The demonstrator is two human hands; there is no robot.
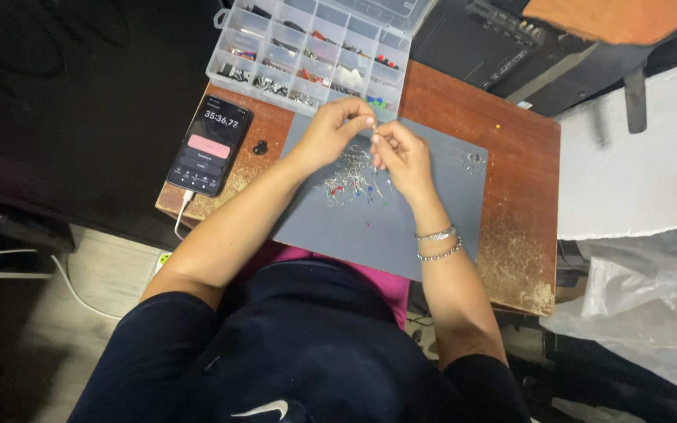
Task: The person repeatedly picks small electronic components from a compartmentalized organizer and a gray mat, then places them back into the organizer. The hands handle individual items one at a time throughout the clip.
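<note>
**Two hands over a grey mat on a worn wooden table**

Nearest the camera, the person's dark top and a strip of pink cloth fill the lower middle, with both forearms reaching up and away; two beaded bracelets [439, 243] circle the right wrist. Pale floorboards show at lower left, crossed by a white cable [72, 286].

The small wooden table [523, 204] is reddish brown, its near edge and right corner scuffed down to pale, speckled patches. A grey mat [362, 231] covers its middle. On the mat lies a loose pile of small wire-legged components [350, 182] (some with red or blue heads), just below the hands. The left hand [334, 133] and the right hand [401, 153] meet fingertip to fingertip above that pile, each pinched on something tiny and silvery; what exactly it is cannot be told.

Left of the mat, a phone [210, 146] lies face up with a lit timer screen, a small black piece [260, 147] beside it. At the far edge, a clear compartment box [307, 55] stands with its lid open, holding sorted parts. Beyond are dark equipment and an orange cushion [613, 17]; crumpled clear plastic [644, 298] sits at the right.
</note>
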